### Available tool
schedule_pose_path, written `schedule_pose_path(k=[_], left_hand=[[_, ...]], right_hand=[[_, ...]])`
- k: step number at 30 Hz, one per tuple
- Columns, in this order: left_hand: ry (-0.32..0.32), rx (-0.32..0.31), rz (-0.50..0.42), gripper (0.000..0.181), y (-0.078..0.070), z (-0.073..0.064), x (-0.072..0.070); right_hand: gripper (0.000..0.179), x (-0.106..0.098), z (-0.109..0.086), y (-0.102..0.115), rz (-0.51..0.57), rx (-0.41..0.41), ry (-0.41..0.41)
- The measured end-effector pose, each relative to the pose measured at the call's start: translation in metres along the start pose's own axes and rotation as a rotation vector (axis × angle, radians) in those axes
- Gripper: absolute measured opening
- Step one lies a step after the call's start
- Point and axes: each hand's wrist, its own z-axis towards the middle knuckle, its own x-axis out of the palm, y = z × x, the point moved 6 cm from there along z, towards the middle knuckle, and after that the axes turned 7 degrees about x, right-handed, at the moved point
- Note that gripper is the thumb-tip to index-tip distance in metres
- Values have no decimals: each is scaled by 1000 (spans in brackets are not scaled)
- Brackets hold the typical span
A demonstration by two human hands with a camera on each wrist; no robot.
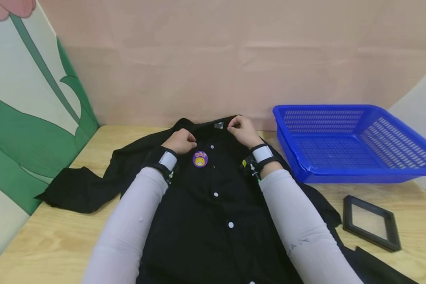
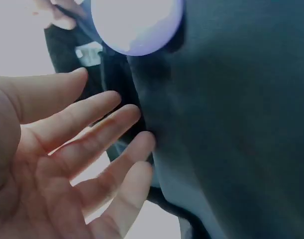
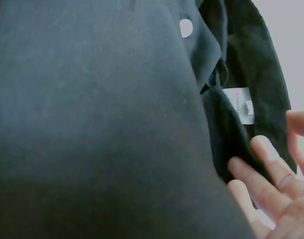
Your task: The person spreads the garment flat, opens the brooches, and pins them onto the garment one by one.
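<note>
A black button-up shirt point(image 1: 195, 209) lies spread front side up, its collar at the far end. My left hand point(image 1: 180, 142) is at the collar's left side, fingers loosely extended and fingertips at the fabric. In the left wrist view, the left hand's thumb point(image 2: 52, 94) stands apart from the fingers. My right hand point(image 1: 246, 132) pinches the collar edge on the right between thumb and index finger; its other fingers point(image 3: 256, 184) lie against the cloth. Between the hands are a white neck label point(image 1: 219, 125) and a round purple badge point(image 1: 200, 159) with a yellow bear face.
A blue plastic basket point(image 1: 294, 157) stands at the right, beside the shirt. In front of it lies a black rectangular frame point(image 1: 372, 240) on the wooden table point(image 1: 67, 240). Behind everything rises a pinkish backdrop point(image 1: 213, 59); a flower-patterned panel point(image 1: 28, 118) stands at the left.
</note>
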Motion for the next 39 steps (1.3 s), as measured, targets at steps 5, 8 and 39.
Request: schedule_pose_path(k=[5,8,39], left_hand=[[18,75,30,38,-1,18,-2],[-16,145,37,44,-1,28,-4],[151,7,336,98,40,77,48]], right_hand=[[9,-4,-1,1,55,7,-63],[13,-9,1,0,63,14,-103],[104,36,-2,-26,-782,266,546]])
